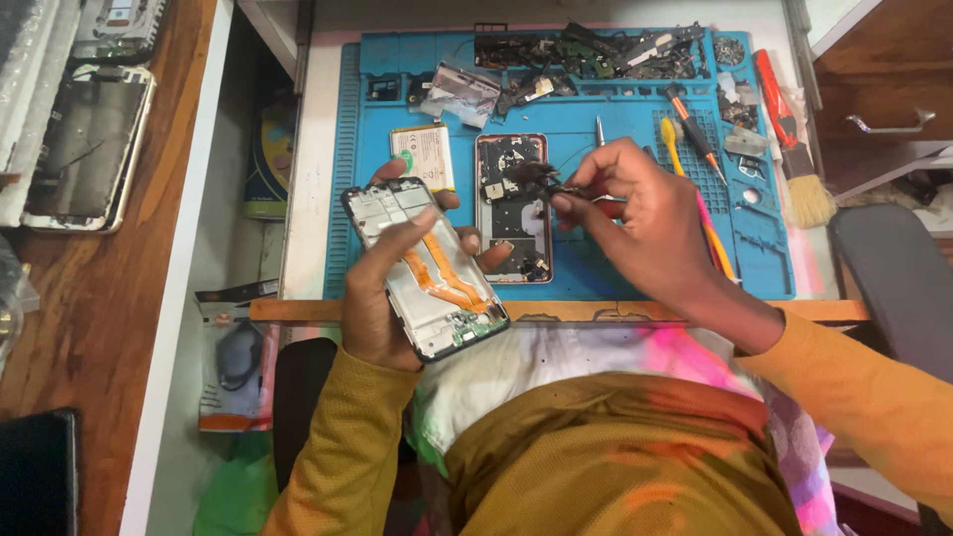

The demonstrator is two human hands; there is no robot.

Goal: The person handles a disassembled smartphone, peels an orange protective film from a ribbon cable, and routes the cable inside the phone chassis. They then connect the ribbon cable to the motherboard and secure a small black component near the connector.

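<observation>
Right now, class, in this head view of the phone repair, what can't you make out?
- Part pinched by right hand: too small and dark to identify.
- Opened phone in left hand: underside hidden by the palm.
- Parts heap at the blue mat top: blurred tangle.
- Brush: handle end hidden among clutter.

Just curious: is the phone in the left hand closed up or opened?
Opened: the phone shows bare frame and orange ribbon cables, back cover off.
</observation>
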